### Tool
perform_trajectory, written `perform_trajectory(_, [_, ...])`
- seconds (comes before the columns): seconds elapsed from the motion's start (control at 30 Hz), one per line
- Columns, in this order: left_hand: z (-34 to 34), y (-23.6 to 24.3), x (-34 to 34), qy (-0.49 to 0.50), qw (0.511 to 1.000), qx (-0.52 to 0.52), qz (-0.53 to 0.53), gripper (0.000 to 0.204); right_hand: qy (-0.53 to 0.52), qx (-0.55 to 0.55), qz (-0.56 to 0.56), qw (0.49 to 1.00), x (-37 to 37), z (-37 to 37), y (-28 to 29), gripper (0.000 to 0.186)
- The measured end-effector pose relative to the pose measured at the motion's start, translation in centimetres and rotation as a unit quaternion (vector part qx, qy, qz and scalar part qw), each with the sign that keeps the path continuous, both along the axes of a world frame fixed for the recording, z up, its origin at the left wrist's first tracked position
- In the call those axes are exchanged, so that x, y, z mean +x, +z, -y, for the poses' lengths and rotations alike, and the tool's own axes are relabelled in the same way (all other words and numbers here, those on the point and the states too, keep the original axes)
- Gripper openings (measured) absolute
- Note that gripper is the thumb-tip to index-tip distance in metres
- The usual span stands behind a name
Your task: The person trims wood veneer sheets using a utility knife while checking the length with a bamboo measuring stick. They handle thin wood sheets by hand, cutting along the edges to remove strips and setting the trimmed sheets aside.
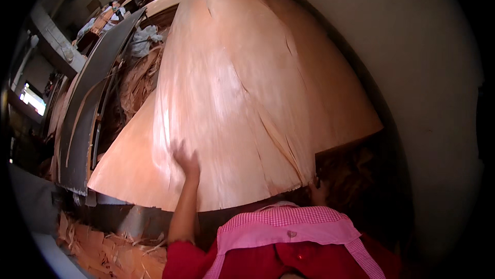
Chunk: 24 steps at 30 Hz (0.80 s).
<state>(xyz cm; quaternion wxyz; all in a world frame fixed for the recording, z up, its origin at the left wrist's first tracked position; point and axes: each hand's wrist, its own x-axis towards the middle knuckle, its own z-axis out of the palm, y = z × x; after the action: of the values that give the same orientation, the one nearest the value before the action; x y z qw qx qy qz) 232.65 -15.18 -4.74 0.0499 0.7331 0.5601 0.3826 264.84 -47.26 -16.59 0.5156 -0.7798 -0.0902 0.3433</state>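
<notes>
The wood sheet (227, 88) lies centrally before us, near edge spanning seven to five o'clock; a narrow gap separates the stack from the wall (428, 73) at three. Our left hand (186, 162) points toward twelve, its grip spread flat. Our right hand (318, 192) meets the five o'clock corner (grip too shadowed to tell). The sheet's long axis runs six to twelve.

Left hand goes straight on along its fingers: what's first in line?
The pale wood sheet under the left hand; whether they already touch is unclear. Beyond the sheet's left edge, that line seems to reach the brown scraps.
</notes>
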Motion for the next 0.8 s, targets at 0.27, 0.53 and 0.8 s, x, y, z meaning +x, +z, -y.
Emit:
perform_trajectory(0.27, [-12.8, 0.3, 20.8, -0.174, 0.969, -0.107, -0.14, 0.044, 0.005, -0.008, -0.012, 1.0, -0.8, -1.0, 5.8, 0.04])
perform_trajectory(0.53, [-29.5, -5.4, 30.1, -0.181, 0.905, -0.055, -0.381, 0.035, 0.03, -0.099, 0.063, 0.993, -0.7, 1.1, 5.1, 0.044])
perform_trajectory(0.8, [-35.2, -6.3, 32.1, -0.238, 0.829, 0.031, -0.505, 0.027, -0.057, -0.092, -0.026, 0.994, -1.1, -2.0, 8.2, 0.042])
